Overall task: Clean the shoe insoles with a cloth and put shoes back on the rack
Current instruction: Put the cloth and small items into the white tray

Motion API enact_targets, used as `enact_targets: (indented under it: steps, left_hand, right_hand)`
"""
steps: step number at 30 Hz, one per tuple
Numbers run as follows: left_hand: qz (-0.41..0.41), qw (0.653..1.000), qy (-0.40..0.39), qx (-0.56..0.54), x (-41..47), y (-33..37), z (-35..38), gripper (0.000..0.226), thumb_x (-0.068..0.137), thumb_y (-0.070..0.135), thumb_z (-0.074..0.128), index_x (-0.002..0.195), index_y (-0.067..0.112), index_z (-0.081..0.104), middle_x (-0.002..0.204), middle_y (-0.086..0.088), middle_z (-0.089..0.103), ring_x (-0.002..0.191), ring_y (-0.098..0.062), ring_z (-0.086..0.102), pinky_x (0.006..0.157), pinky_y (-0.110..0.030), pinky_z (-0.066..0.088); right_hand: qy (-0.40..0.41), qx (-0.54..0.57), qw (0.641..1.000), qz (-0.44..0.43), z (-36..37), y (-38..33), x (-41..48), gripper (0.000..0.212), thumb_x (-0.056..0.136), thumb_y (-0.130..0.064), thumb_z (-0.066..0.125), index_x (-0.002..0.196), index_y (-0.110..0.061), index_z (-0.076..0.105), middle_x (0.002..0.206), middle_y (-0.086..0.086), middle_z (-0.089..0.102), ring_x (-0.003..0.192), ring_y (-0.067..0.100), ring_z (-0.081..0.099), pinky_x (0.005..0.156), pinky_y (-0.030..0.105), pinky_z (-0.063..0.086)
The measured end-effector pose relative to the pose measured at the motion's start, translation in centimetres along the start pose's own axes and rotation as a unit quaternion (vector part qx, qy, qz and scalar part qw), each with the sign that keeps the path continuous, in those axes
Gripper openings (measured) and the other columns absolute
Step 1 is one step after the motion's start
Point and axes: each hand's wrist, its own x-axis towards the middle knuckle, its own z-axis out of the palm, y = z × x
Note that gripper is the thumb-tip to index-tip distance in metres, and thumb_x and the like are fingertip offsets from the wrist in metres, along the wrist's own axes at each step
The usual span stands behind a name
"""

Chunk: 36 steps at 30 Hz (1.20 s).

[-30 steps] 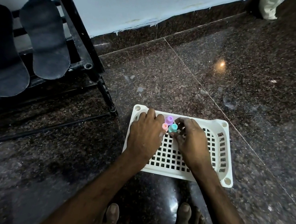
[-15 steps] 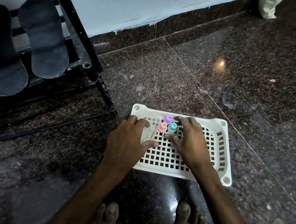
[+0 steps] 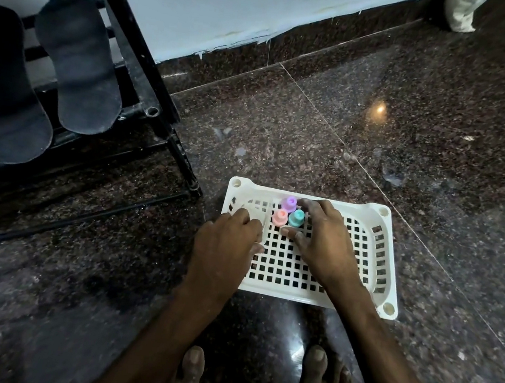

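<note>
The floor [image 3: 373, 160] is polished speckled granite, super glossy, glare all over it. The basket [image 3: 264, 189] is smooth white plastic with a slight sheen, and the three little caps [image 3: 296, 218] in it are matt pastel plastic. The clear piece [image 3: 256, 219] at its left end is probably thin plastic, too blurry to swear. The insoles [image 3: 80, 70] are dull and matt, the rack [image 3: 134, 44] black-painted metal.

— Any lettering on the white basket [image 3: 391, 268] or the three coloured caps [image 3: 296, 218]?
— None legible. No text, brand, number or sign can be read on them, nor on the dark insoles [image 3: 77, 63] or the black rack [image 3: 134, 54] beside them.
</note>
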Motion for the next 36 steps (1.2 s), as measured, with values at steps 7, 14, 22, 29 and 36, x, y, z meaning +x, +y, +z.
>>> enact_targets:
  steps: [7,14,22,29,36]
  left_hand:
    - [0.005,1.000,0.015,0.010,0.8,0.6,0.3,0.023,0.091,0.045,0.062,0.106,0.027,0.062,0.106,0.006,0.057,0.098,-0.018,0.060,0.075,-0.035,0.050]
    - [0.013,1.000,0.023,-0.002,0.4,0.1,0.7,0.021,0.089,0.041,0.065,0.104,0.027,0.064,0.106,0.006,0.058,0.100,-0.018,0.060,0.074,-0.037,0.053]
    - [0.029,0.999,0.035,0.002,0.5,-0.4,1.2,0.016,0.090,0.037,0.065,0.100,0.024,0.064,0.103,0.004,0.056,0.096,-0.020,0.059,0.070,-0.039,0.055]
    - [0.031,0.993,0.111,-0.032,-1.1,0.0,0.7,0.044,0.070,0.036,0.083,0.106,0.022,0.062,0.105,0.002,0.058,0.084,-0.019,0.061,0.056,-0.032,0.054]
    - [0.135,0.983,0.127,-0.011,-7.5,1.4,5.1,0.024,0.086,0.024,0.073,0.108,0.022,0.065,0.105,0.002,0.062,0.086,-0.021,0.060,0.063,-0.036,0.051]
  right_hand:
    - [0.010,-0.006,1.000,-0.011,0.3,0.2,0.3,0.057,0.087,-0.029,0.071,0.138,-0.017,0.048,0.125,-0.001,0.054,0.111,0.018,0.055,0.095,0.038,0.050]
    - [0.029,0.045,0.999,0.003,0.4,1.0,-0.1,0.045,0.086,-0.025,0.074,0.127,-0.014,0.057,0.115,0.001,0.059,0.101,0.018,0.060,0.090,0.039,0.053]
    - [0.031,0.024,0.999,-0.001,0.8,0.8,0.0,0.040,0.086,-0.019,0.071,0.124,-0.015,0.058,0.110,0.002,0.064,0.098,0.021,0.058,0.088,0.042,0.052]
    - [0.050,0.040,0.998,0.023,-0.1,0.4,-1.7,0.055,0.088,-0.027,0.070,0.137,-0.014,0.048,0.125,0.004,0.058,0.114,0.020,0.053,0.099,0.036,0.046]
    - [0.095,0.005,0.994,-0.057,0.8,1.5,-8.2,0.017,0.094,-0.025,0.063,0.104,-0.013,0.070,0.098,-0.001,0.066,0.086,0.017,0.057,0.072,0.038,0.052]
